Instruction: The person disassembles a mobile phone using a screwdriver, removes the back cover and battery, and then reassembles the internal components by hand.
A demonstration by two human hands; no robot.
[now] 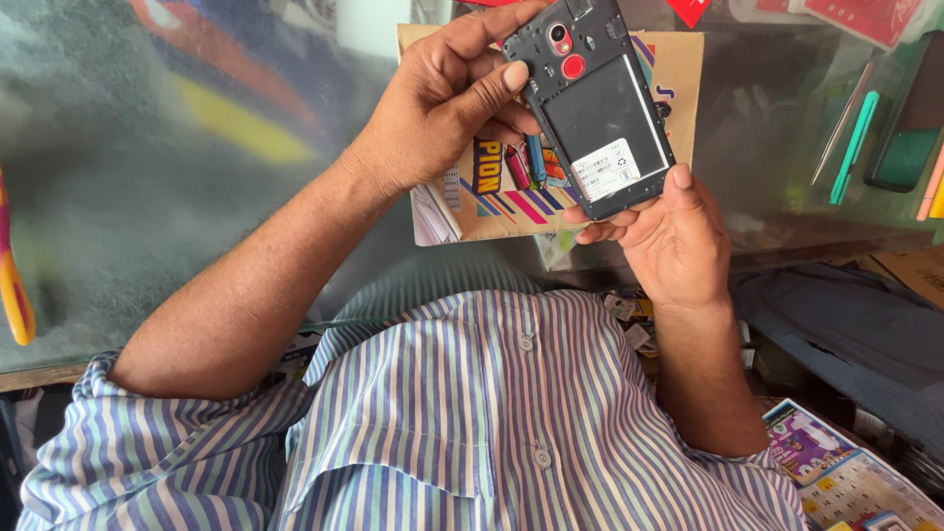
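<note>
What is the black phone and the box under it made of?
The phone, held by the left hand and right hand with its back cover off, looks like matte black plastic, dull with moulded edges. The box seems to be printed cardboard, brown at the edges.

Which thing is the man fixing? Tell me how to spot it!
Look above the striped shirt, where the left hand and right hand meet over the glass counter. Between them is a black phone with its back cover off. Unlike the coloured phones lying at the right, it shows bare insides, a white sticker and a round red part.
</note>
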